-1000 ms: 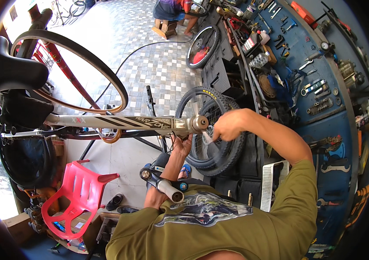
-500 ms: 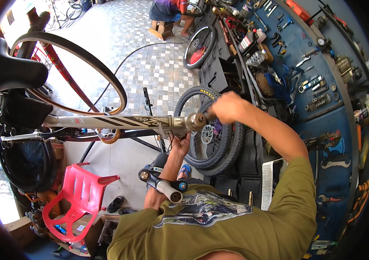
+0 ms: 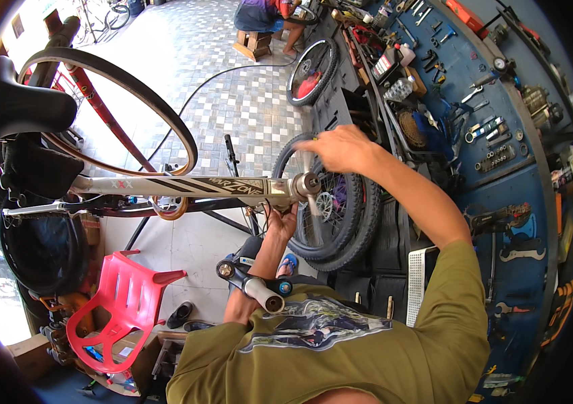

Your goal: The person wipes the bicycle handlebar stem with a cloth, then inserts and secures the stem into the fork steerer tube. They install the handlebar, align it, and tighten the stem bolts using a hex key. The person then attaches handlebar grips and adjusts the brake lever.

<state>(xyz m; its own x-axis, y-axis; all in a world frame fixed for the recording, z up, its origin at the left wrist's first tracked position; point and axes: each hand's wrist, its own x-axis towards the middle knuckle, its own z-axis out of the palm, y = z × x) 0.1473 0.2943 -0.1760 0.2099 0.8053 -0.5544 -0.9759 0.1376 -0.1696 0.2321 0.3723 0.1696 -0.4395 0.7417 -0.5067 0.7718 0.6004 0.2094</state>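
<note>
A silver bicycle frame (image 3: 199, 188) with black stripes runs across in front of me, its head tube (image 3: 298, 188) at the right end. A pale, motion-blurred bar (image 3: 315, 219) crosses the head tube's end, passing a round metal piece (image 3: 311, 182). My right hand (image 3: 344, 149) is above it, index finger stretched out near the bar's upper end and the other fingers curled; it grips nothing visible. My left hand (image 3: 280, 223) is under the head tube, fingers curled up against its underside; what they hold is hidden.
Bicycle wheels (image 3: 350, 246) stand behind the head tube. A blue tool board (image 3: 502, 236) is at right, a pink plastic chair (image 3: 121, 306) at left. A black part with a pale tube (image 3: 263, 295) is before my shirt. Another person (image 3: 257, 17) sits on a wooden stool (image 3: 254, 44).
My right hand has moved up and slightly left, its index finger now extended. The bar now shows as a long blur across the head tube's end. My left hand stays beneath.
</note>
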